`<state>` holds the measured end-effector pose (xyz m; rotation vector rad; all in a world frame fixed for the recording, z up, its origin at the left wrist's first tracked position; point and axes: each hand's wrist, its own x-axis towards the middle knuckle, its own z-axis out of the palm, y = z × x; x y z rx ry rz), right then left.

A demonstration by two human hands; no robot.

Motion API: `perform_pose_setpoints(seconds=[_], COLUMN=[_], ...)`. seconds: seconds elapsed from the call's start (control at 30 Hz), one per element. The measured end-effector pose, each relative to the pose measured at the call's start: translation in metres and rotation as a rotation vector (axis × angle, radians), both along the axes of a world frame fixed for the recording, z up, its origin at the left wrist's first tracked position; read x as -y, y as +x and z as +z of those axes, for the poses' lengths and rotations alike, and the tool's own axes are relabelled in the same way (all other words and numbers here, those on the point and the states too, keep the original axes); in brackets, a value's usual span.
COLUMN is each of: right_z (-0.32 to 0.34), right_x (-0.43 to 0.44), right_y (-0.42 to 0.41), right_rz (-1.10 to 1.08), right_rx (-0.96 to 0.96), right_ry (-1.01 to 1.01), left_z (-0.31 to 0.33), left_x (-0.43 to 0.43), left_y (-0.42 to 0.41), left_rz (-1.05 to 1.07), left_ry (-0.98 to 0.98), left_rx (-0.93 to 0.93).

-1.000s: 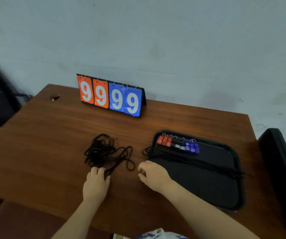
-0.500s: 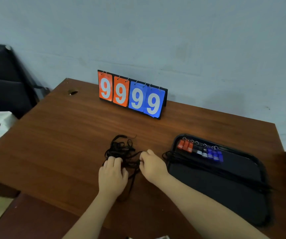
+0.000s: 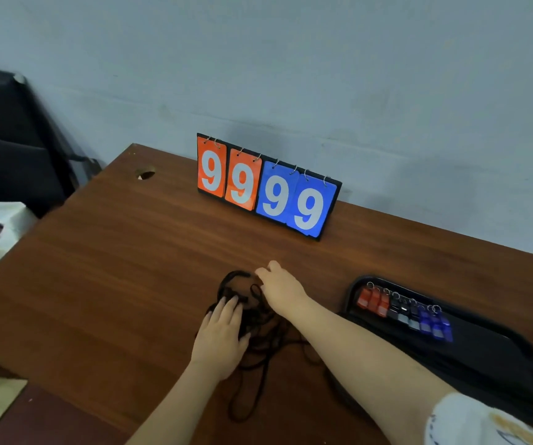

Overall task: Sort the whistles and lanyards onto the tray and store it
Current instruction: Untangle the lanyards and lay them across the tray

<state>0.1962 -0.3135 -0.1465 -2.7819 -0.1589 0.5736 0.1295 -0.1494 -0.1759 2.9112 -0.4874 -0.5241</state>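
- Head view, the container: a black plastic tray with a raised rim and rounded corners (image 3: pixel 490 361) lies on the right part of the table. A row of small whistles in red, black-grey and blue, each with a metal ring (image 3: pixel 403 313), sits along its far edge, side by side and touching.
- The loose pile: a tangle of thin black cord lanyards (image 3: pixel 260 326) lies on the table left of the tray, apart from it, with loops trailing toward the near edge.
- The left hand (image 3: pixel 220 342) lies flat on the near-left side of the tangle, its fingers straight and together, holding nothing.
- The right hand (image 3: pixel 279 289) reaches over the tangle's far side with its fingers bent down at a cord loop. I cannot tell whether they pinch it. Its forearm crosses in front of the tray's left corner and hides it.
- Around: a flip scoreboard with two orange and two blue cards, each showing 9 (image 3: pixel 268 187), stands upright at the table's far edge, near a pale grey-blue wall (image 3: pixel 291 59).
- A black chair (image 3: pixel 8 139) stands to the left of the table.
- Surfaces: the brown wood-grain table (image 3: pixel 114 268) is smooth, with a round hole (image 3: pixel 145 174) near its far left corner.
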Motion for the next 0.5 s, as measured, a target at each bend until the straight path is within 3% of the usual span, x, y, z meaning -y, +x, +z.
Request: perform_pose_setpoints(seconds=[0.13, 0.27, 0.4, 0.5], right_z=[-0.005, 0.001, 0.041, 0.084], right_x=[-0.004, 0.002, 0.011, 0.008], right_y=[0.008, 0.012, 0.014, -0.001], right_rz=[0.005, -0.244, -0.573, -0.615], right_rx=[0.031, 0.037, 0.069, 0.079], right_ry=[0.045, 0.199, 0.604, 0.916], left_z=[-0.001, 0.008, 0.025, 0.044], left_x=[-0.002, -0.005, -0.001, 0.016], left_y=[0.000, 0.001, -0.001, -0.006], left_rz=[-0.016, 0.027, 0.131, 0.113], left_ry=[-0.019, 0.044, 0.029, -0.165], left_rx=[0.035, 0.139, 0.201, 0.291])
